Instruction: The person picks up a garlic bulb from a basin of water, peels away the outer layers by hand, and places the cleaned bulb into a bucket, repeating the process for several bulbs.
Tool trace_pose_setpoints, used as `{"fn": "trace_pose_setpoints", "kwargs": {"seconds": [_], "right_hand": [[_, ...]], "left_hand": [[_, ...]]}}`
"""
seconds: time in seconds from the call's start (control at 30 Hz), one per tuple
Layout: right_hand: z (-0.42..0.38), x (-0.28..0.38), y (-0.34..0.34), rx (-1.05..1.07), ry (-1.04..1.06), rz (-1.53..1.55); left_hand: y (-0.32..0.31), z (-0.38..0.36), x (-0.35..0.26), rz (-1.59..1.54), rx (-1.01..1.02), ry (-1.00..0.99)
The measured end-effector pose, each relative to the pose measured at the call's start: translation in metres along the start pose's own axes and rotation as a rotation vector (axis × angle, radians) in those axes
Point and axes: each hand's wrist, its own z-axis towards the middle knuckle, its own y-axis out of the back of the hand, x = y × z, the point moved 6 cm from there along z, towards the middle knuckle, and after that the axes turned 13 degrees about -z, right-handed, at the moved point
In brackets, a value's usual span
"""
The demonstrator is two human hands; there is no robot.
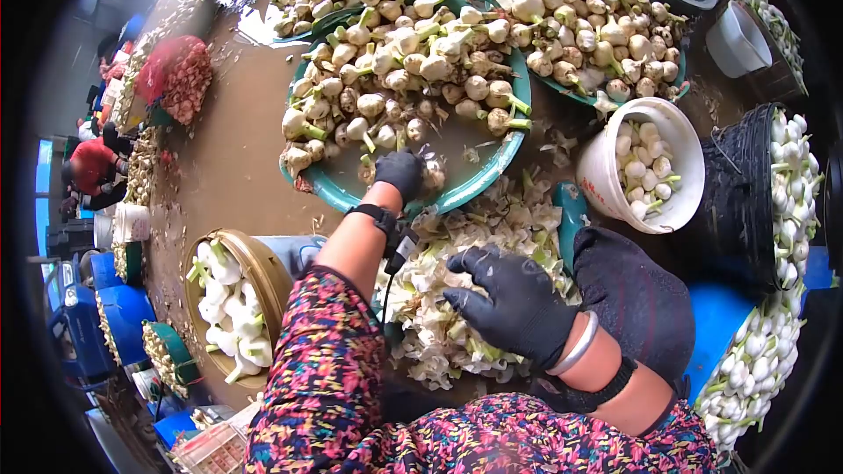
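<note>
My left hand, in a black glove, reaches into the near side of a green basin heaped with garlic bulbs. Its fingers point down and away, mostly hidden behind the back of the hand, and single bulbs lie close on both sides of it. My right hand, gloved in black too, hovers over a heap of papery garlic skins. Thumb and forefinger are apart and the palm side is turned to the left, with nothing visible between them. Both wrists wear dark bands.
A white bucket of peeled bulbs stands right of the basin. At left is a tan bucket of white bulbs. More full basins sit behind. A black tub is at right. A person in red sits far left.
</note>
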Motion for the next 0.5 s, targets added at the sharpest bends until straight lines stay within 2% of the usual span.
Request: {"fn": "trace_pose_setpoints", "kwargs": {"seconds": [0.03, 0.1, 0.13, 0.17, 0.2, 0.23, 0.3, 0.33, 0.37, 0.43, 0.5], "right_hand": [[0.001, -0.003, 0.001, 0.025, -0.028, 0.000], [0.002, -0.003, 0.003, 0.036, -0.044, 0.004], [0.001, -0.005, 0.007, -0.059, -0.055, -0.006], [0.000, -0.007, 0.010, -0.152, -0.068, -0.014], [0.001, -0.009, 0.008, -0.159, -0.059, 0.089], [0.003, -0.005, 0.012, -0.234, 0.015, 0.128], [0.006, 0.004, 0.013, -0.292, 0.140, 0.103], [0.007, 0.004, 0.009, -0.308, 0.151, 0.182], [0.012, 0.000, 0.000, -0.234, 0.127, 0.426], [0.007, -0.001, -0.010, -0.190, 0.116, 0.652], [0.000, 0.011, -0.011, -0.154, 0.108, 0.723]], "left_hand": [[-0.005, 0.007, 0.015, -0.139, -0.045, -0.122], [0.028, -0.019, 0.015, -0.279, -0.149, -0.202], [0.040, -0.035, 0.018, -0.414, -0.213, -0.314], [0.057, -0.059, 0.012, -0.566, -0.192, -0.342], [0.081, -0.089, -0.005, -0.668, -0.179, -0.354], [0.094, -0.119, -0.021, -1.030, -0.067, -0.399], [0.116, -0.173, -0.050, -1.455, 0.112, -0.207], [0.123, -0.194, -0.059, -1.515, 0.090, -0.199], [0.126, -0.212, -0.065, -1.575, 0.064, -0.192], [0.130, -0.238, -0.071, -1.819, -0.023, -0.288], [0.126, -0.254, -0.074, -1.997, -0.156, -0.224]]}}
